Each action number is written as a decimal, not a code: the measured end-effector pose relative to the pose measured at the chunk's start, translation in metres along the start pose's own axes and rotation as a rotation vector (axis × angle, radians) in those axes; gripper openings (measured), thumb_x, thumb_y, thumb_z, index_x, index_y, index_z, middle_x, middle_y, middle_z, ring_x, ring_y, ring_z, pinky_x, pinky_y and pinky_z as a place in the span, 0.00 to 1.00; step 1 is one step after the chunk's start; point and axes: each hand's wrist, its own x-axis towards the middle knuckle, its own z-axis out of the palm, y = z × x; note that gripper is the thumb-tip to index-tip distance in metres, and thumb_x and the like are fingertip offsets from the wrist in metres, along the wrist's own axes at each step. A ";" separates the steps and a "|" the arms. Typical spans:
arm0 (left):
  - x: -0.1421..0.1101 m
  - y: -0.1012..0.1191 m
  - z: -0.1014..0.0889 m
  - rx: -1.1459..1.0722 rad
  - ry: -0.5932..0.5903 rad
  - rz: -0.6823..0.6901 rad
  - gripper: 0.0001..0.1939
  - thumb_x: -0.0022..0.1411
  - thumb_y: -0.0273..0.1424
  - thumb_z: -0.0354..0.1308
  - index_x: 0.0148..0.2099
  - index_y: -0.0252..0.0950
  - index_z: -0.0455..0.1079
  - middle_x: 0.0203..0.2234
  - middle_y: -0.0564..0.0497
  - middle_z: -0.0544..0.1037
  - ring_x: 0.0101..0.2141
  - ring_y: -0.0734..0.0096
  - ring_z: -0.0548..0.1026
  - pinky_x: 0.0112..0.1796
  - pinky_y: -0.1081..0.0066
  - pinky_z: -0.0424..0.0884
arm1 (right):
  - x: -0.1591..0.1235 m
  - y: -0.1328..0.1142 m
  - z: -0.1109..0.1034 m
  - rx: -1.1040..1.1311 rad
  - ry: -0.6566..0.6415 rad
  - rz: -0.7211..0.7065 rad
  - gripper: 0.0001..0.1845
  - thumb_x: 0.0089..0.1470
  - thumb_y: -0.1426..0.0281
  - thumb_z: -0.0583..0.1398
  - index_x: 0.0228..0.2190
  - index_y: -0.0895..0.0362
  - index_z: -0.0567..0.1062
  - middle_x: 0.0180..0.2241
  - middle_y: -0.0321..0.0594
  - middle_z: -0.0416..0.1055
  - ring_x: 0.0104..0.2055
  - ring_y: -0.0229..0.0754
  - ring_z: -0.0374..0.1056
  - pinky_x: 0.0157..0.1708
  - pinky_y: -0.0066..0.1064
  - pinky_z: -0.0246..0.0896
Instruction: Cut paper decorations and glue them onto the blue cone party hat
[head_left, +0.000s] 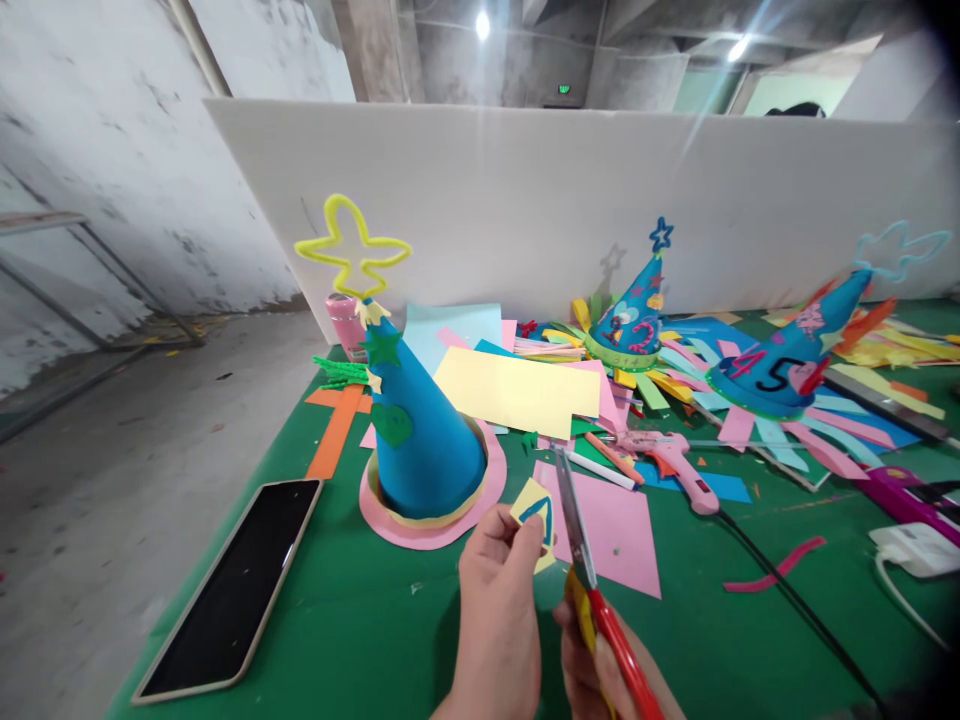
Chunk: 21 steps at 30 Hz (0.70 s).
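Between the thumb and fingers of my left hand [502,590] is a small piece of yellow paper [537,515] with a blue outline drawn on it. My right hand [611,665] grips scissors [576,530] with red and yellow handles, their blades pointing up and away, just right of the yellow paper. The blades look nearly closed. Beyond my left hand stands a blue cone party hat [431,430] with a pink brim, green star shapes and a yellow pipe-cleaner star on top. A pink paper sheet [619,535] lies under the scissors.
A phone [232,590] lies at the left table edge. Ahead are coloured paper sheets [517,385] and markers. To the right, a pink glue gun [667,460] trails a black cord. Two more decorated hats, a small one [630,315] and one with numbers [795,350], stand before a white board [487,200].
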 end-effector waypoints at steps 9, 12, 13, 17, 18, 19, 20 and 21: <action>-0.005 0.010 -0.015 0.362 -0.378 -0.103 0.05 0.46 0.23 0.55 0.21 0.34 0.63 0.17 0.56 0.64 0.21 0.76 0.61 0.25 0.77 0.56 | 0.008 -0.054 0.014 -0.208 0.203 -0.267 0.13 0.41 0.67 0.64 0.31 0.53 0.67 0.28 0.33 0.68 0.20 0.29 0.59 0.18 0.20 0.55; -0.006 0.010 -0.017 0.436 -0.421 -0.116 0.04 0.45 0.23 0.55 0.21 0.34 0.64 0.17 0.55 0.64 0.21 0.76 0.60 0.25 0.76 0.56 | 0.009 -0.057 0.019 -0.265 0.159 -0.327 0.12 0.42 0.69 0.63 0.30 0.54 0.66 0.26 0.32 0.66 0.27 0.33 0.63 0.27 0.23 0.60; -0.005 0.010 -0.017 0.421 -0.406 -0.108 0.04 0.45 0.23 0.55 0.21 0.34 0.65 0.18 0.55 0.65 0.22 0.75 0.61 0.26 0.76 0.58 | 0.009 -0.056 0.019 -0.268 0.146 -0.322 0.12 0.43 0.70 0.63 0.31 0.54 0.66 0.26 0.31 0.66 0.27 0.33 0.63 0.27 0.23 0.61; -0.005 0.005 -0.022 0.234 -0.341 -0.106 0.05 0.50 0.27 0.54 0.24 0.34 0.65 0.20 0.52 0.67 0.24 0.72 0.65 0.29 0.73 0.62 | 0.012 -0.047 0.017 -0.232 0.163 -0.287 0.13 0.45 0.70 0.62 0.33 0.54 0.63 0.26 0.29 0.63 0.22 0.29 0.60 0.23 0.22 0.60; -0.005 0.003 -0.023 0.186 -0.334 -0.111 0.06 0.53 0.28 0.54 0.25 0.34 0.65 0.21 0.52 0.68 0.25 0.72 0.66 0.30 0.72 0.62 | 0.012 -0.046 0.017 -0.214 0.179 -0.289 0.14 0.45 0.69 0.62 0.34 0.53 0.63 0.26 0.28 0.62 0.21 0.29 0.60 0.22 0.22 0.61; -0.006 0.001 -0.024 0.146 -0.324 -0.115 0.06 0.54 0.29 0.53 0.27 0.33 0.65 0.22 0.52 0.68 0.26 0.72 0.66 0.31 0.72 0.63 | 0.013 -0.045 0.017 -0.197 0.192 -0.290 0.14 0.45 0.69 0.62 0.34 0.53 0.63 0.27 0.28 0.62 0.21 0.29 0.61 0.23 0.22 0.61; -0.006 -0.001 -0.025 0.116 -0.309 -0.115 0.05 0.54 0.30 0.53 0.28 0.33 0.66 0.24 0.51 0.68 0.27 0.72 0.67 0.32 0.71 0.63 | 0.014 -0.044 0.017 -0.184 0.201 -0.287 0.14 0.45 0.68 0.62 0.34 0.54 0.63 0.26 0.28 0.62 0.21 0.30 0.62 0.23 0.23 0.62; -0.007 -0.004 -0.026 0.098 -0.290 -0.113 0.04 0.54 0.29 0.55 0.29 0.33 0.66 0.25 0.51 0.68 0.28 0.72 0.67 0.32 0.71 0.64 | 0.014 -0.043 0.017 -0.173 0.212 -0.287 0.15 0.45 0.68 0.62 0.34 0.54 0.62 0.26 0.28 0.62 0.21 0.30 0.62 0.23 0.23 0.62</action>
